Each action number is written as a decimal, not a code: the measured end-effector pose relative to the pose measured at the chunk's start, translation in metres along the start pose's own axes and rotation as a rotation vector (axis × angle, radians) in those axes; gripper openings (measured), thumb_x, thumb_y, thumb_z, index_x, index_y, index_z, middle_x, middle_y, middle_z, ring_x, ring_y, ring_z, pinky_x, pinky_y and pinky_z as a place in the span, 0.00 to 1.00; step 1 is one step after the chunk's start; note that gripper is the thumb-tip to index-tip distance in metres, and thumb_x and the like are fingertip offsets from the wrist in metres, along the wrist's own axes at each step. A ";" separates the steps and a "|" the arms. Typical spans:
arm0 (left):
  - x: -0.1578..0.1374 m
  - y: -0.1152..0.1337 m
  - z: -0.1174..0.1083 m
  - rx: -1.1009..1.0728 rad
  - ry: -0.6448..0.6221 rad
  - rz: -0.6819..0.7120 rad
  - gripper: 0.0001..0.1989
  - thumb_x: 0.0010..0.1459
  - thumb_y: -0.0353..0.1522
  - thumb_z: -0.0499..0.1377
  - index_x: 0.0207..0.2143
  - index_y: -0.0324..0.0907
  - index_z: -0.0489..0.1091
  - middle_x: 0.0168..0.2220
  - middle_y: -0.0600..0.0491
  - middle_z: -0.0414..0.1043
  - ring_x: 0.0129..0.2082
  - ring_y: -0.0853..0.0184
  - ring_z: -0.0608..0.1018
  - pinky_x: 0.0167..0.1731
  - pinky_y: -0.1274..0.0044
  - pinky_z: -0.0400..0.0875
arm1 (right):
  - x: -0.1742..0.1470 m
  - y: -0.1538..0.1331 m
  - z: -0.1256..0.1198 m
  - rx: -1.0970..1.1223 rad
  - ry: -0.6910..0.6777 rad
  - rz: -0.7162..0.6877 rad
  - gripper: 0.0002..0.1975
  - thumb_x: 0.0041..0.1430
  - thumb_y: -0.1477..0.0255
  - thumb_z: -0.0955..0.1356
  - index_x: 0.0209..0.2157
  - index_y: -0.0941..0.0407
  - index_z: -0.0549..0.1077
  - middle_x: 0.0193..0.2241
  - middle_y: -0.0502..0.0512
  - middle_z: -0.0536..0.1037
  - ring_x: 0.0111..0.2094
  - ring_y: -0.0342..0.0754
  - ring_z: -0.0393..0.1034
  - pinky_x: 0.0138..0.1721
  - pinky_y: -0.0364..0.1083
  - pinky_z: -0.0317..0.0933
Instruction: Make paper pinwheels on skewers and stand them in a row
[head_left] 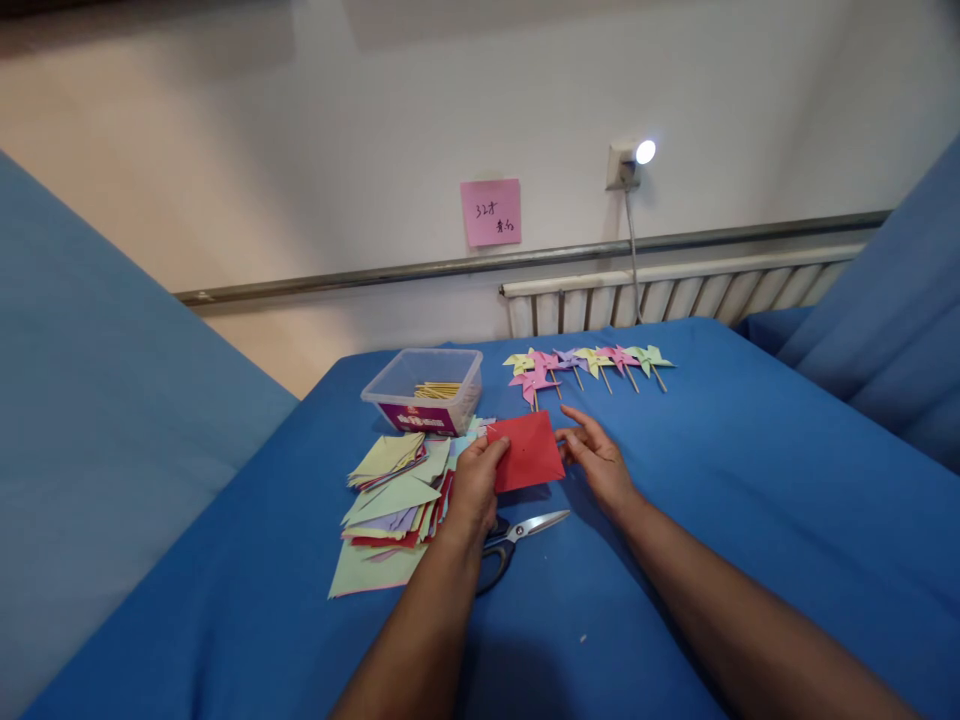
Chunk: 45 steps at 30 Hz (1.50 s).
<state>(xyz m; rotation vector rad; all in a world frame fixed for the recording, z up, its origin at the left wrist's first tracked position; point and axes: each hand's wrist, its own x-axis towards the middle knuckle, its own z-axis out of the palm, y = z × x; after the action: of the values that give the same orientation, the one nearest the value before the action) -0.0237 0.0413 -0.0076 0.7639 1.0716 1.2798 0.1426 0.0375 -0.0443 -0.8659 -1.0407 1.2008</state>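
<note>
My left hand (474, 482) grips a red square of paper (529, 452) by its left edge, thumb on top. Small dark marks show on the paper, near its middle and corners. Just off the paper's right edge is my right hand (596, 460), fingers apart; whether a fingertip touches the edge I cannot tell. Beneath the paper, scissors (517, 530) with dark handles lie on the blue cloth, partly behind my left wrist. To the left of my left hand, stacks of coloured paper (394, 500) are piled loosely.
A clear plastic box (457, 400) holding thin wooden sticks (437, 390) stands behind the paper stacks. Several finished paper pinwheels (577, 362) lie in a row at the back of the blue-covered table (712, 450). Beyond the table are a radiator (690, 288) and a wall rail (405, 272).
</note>
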 end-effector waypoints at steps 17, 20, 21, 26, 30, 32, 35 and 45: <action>-0.002 0.005 -0.002 -0.066 -0.088 -0.076 0.11 0.45 0.35 0.66 0.31 0.38 0.75 0.29 0.50 0.77 0.26 0.68 0.76 0.29 0.78 0.70 | -0.010 0.007 0.007 -0.293 -0.128 -0.171 0.13 0.52 0.74 0.66 0.37 0.51 0.79 0.36 0.53 0.77 0.36 0.48 0.71 0.39 0.47 0.64; -0.007 0.004 0.005 -0.245 -0.162 -0.099 0.10 0.48 0.34 0.65 0.34 0.40 0.74 0.35 0.50 0.77 0.34 0.67 0.77 0.37 0.75 0.71 | -0.011 0.010 0.008 -0.309 -0.006 -0.169 0.12 0.53 0.72 0.67 0.40 0.51 0.78 0.39 0.55 0.78 0.35 0.48 0.71 0.39 0.47 0.64; -0.009 0.004 0.007 -0.266 -0.185 -0.103 0.10 0.48 0.33 0.65 0.34 0.40 0.74 0.36 0.50 0.77 0.34 0.67 0.77 0.38 0.75 0.71 | -0.011 0.011 0.009 -0.316 0.022 -0.163 0.13 0.53 0.71 0.67 0.41 0.52 0.78 0.39 0.55 0.78 0.35 0.48 0.71 0.39 0.47 0.64; -0.012 -0.005 0.015 -0.219 -0.171 -0.042 0.13 0.45 0.32 0.67 0.35 0.38 0.74 0.34 0.49 0.77 0.33 0.67 0.77 0.38 0.76 0.70 | -0.014 0.010 0.012 -0.314 0.008 -0.152 0.12 0.55 0.68 0.67 0.41 0.51 0.77 0.37 0.55 0.78 0.34 0.48 0.70 0.38 0.48 0.63; -0.010 -0.009 0.016 -0.234 -0.108 -0.003 0.14 0.43 0.33 0.68 0.34 0.39 0.74 0.33 0.50 0.77 0.33 0.66 0.78 0.38 0.75 0.69 | -0.017 0.005 0.016 -0.349 -0.027 -0.198 0.09 0.57 0.66 0.67 0.37 0.52 0.78 0.33 0.54 0.76 0.32 0.47 0.69 0.36 0.47 0.62; -0.009 -0.009 0.016 -0.240 -0.084 -0.006 0.13 0.43 0.32 0.68 0.33 0.38 0.73 0.32 0.50 0.77 0.31 0.67 0.78 0.37 0.75 0.70 | -0.018 0.003 0.017 -0.392 -0.009 -0.218 0.08 0.57 0.66 0.67 0.32 0.53 0.77 0.30 0.53 0.74 0.30 0.46 0.67 0.34 0.46 0.61; -0.009 -0.009 0.016 -0.222 -0.075 -0.011 0.13 0.43 0.33 0.68 0.32 0.36 0.74 0.30 0.49 0.77 0.29 0.67 0.77 0.34 0.76 0.70 | -0.017 0.002 0.016 -0.435 0.014 -0.226 0.09 0.57 0.65 0.67 0.28 0.54 0.75 0.27 0.52 0.72 0.31 0.46 0.66 0.35 0.45 0.61; -0.011 -0.013 0.016 -0.144 -0.083 -0.051 0.12 0.45 0.32 0.67 0.31 0.34 0.74 0.29 0.48 0.77 0.26 0.69 0.77 0.32 0.77 0.71 | -0.013 0.018 0.012 -0.377 0.074 -0.185 0.10 0.55 0.64 0.68 0.25 0.55 0.71 0.26 0.50 0.71 0.28 0.44 0.66 0.32 0.44 0.60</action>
<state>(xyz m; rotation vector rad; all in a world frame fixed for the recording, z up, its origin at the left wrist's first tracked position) -0.0035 0.0306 -0.0116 0.6706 0.9161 1.2566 0.1251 0.0280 -0.0591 -1.0694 -1.2794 0.8237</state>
